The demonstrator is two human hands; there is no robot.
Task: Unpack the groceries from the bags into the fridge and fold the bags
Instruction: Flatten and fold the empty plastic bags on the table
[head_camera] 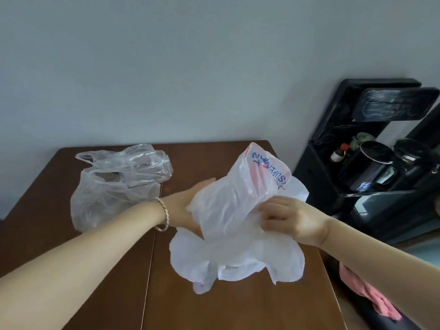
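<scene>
The white printed bag (pixel 233 234) is held up off the brown surface (pixel 214 308), apparently so that it can hang loose and be shaken or smoothed flat before folding; it looks limp and shows no bulge of groceries, which suggests the unpacking of this one is done and the folding is the step in hand. The right hand (pixel 290 220) grips the bag at its right edge, fingers curled and pinching a gather of the thin plastic, and that pinch seems to carry most of the bag. The left hand (pixel 183 203), with a bracelet (pixel 163 215) at the wrist, reaches in from the other side with the fingers that show stretched out straight, lying against or behind the plastic as if to spread it or find a seam; its thumb and palm are covered by the bag, so whether it also nips the film cannot be told. The bag thus sits between the two hands, its printed end rising above them and its handles and lower folds drooping below, close over the surface. Well apart to the left, a clear bag (pixel 114 186) lies crumpled on the surface, untouched and not yet folded. A black stand (pixel 316 177) holding dark vessels is just beside the surface on the right, and a pink cloth (pixel 366 291) lies below the right forearm. The film is slippery and light, so flattening it on the surface would likely make clean creases easier.
</scene>
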